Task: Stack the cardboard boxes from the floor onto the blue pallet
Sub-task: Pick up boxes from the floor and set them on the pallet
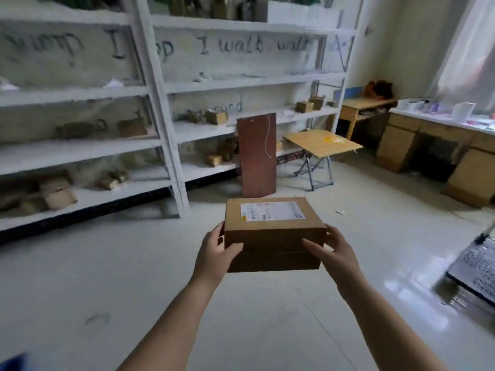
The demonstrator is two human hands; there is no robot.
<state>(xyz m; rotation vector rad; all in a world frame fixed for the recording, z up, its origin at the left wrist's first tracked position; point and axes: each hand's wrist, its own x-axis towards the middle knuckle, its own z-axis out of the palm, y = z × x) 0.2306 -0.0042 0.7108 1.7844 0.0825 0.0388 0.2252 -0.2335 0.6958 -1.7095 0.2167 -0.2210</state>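
I have the box (273, 234) up off the floor (160, 290) and held out in front of me at about mid-frame, so I judge this to be the carry step, with the placing not yet done. It may be 2 boxes stacked, since a seam runs across the near face, but I cannot tell for sure. My left hand (214, 253) clamps the left side, thumb curled over the near face; my right hand (332, 253) grips the right side the same way, the 2 hands apart with the box between them. The box sits level, its white label (272, 211) facing up. The only hint of the pallet is a blurred blue patch (13, 361) at the bottom left corner, and I cannot say that is it. Ahead stand white shelves (160, 103) and a brown board (257, 156) leaning on them. The next move, as I read it, calls for turning left and down to find the pallet, keeping both grips firm and the box level, then lowering it flat.
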